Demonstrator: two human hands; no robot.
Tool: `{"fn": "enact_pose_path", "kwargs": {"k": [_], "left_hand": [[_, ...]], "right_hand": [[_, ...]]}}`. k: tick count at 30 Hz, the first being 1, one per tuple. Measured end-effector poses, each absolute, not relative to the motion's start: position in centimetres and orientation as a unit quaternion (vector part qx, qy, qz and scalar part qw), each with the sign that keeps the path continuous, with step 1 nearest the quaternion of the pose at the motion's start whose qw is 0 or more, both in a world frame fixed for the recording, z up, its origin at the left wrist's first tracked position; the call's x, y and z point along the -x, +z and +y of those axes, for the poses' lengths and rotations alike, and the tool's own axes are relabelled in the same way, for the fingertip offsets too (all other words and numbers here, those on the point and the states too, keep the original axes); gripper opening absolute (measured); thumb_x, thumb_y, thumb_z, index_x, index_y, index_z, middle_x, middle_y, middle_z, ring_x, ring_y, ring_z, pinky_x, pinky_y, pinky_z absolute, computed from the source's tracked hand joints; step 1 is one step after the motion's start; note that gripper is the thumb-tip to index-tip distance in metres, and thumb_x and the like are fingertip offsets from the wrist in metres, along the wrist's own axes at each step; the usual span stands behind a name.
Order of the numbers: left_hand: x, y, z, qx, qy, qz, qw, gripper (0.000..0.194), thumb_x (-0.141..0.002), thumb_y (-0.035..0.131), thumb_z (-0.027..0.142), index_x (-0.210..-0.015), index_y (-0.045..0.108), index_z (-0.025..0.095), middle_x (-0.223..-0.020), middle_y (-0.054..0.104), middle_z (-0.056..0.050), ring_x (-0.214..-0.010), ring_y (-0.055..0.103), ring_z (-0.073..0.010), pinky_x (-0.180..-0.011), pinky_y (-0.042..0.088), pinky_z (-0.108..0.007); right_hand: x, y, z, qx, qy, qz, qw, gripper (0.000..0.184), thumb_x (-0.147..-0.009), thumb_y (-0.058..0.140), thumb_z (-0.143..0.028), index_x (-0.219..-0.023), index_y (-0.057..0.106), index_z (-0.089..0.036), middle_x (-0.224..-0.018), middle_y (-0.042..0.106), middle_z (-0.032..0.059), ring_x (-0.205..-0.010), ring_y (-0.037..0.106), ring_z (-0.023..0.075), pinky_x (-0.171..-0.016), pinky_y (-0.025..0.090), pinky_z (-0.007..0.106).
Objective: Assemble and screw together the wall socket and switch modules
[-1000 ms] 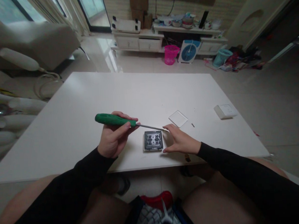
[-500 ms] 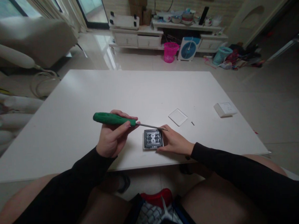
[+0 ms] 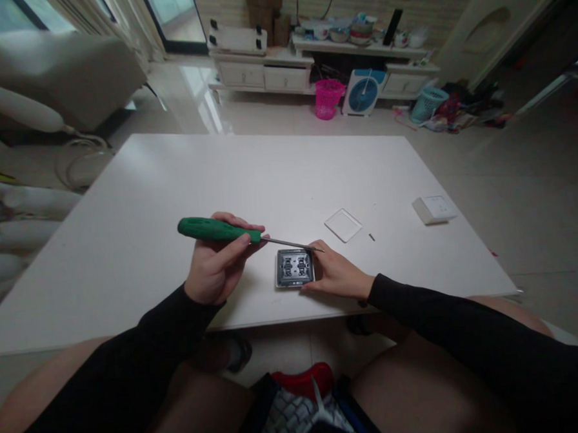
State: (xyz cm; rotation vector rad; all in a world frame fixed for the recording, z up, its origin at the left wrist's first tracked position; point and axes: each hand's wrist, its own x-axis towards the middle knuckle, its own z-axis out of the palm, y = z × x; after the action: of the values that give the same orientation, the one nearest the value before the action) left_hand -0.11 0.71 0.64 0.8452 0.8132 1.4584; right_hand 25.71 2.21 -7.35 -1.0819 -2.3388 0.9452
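Observation:
My left hand (image 3: 218,262) is closed around the green handle of a screwdriver (image 3: 207,229). Its thin metal shaft points right and crosses above the far edge of a square wall switch (image 3: 294,268). That switch lies on the white table (image 3: 209,175), its dark grey inner face with two small mechanisms turned up. With thumb and fingers, my right hand (image 3: 335,269) grips the switch by its right side. The screwdriver's tip ends over my right fingers; whether it touches them I cannot tell. Beyond lies a clear-edged square frame (image 3: 343,225), with a small dark piece (image 3: 372,237) beside it.
A white box-shaped socket piece (image 3: 434,210) stands near the table's right edge. Across the floor are a pink basket (image 3: 329,99), a blue and white fan (image 3: 362,93) and a low white cabinet (image 3: 289,78). A sofa (image 3: 68,73) is at the far left.

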Motion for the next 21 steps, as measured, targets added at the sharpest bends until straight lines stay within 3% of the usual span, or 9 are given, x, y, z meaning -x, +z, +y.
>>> {"fn": "enact_pose_path", "kwargs": {"k": [7,13,21], "left_hand": [[0.16,0.66,0.73,-0.363,0.628,0.342,0.598,0.038,-0.070,0.091,0.017,-0.091,0.060,0.022,-0.089,0.070,0.003,-0.094,0.076,-0.0167,-0.082,0.067,-0.028],[0.34,0.57,0.72,-0.384,0.621,0.352,0.585,0.039,-0.072,0.091,0.021,-0.093,0.058,0.023,-0.092,0.071,0.002,-0.095,0.076,-0.0178,-0.086,0.067,-0.033],[0.39,0.61,0.73,-0.386,0.622,0.369,0.573,0.039,-0.070,0.093,0.023,-0.090,0.059,0.025,-0.092,0.070,0.001,-0.099,0.075,-0.0213,-0.088,0.066,-0.039]], "right_hand": [[-25.58,-7.27,2.01,0.396,0.339,-0.830,0.199,0.070,-0.071,0.091,-0.031,-0.128,0.053,-0.019,-0.121,0.058,0.0115,-0.111,0.059,0.0289,-0.096,0.054,0.049],[-25.73,-7.79,2.02,0.396,0.349,-0.824,0.206,0.084,-0.067,0.094,-0.034,-0.137,0.049,-0.020,-0.129,0.057,0.0138,-0.119,0.059,0.0317,-0.101,0.052,0.052],[-25.59,-7.91,1.95,0.400,0.366,-0.810,0.225,0.073,-0.067,0.094,-0.031,-0.127,0.054,-0.020,-0.121,0.059,0.0102,-0.110,0.061,0.0285,-0.095,0.054,0.048]]}}
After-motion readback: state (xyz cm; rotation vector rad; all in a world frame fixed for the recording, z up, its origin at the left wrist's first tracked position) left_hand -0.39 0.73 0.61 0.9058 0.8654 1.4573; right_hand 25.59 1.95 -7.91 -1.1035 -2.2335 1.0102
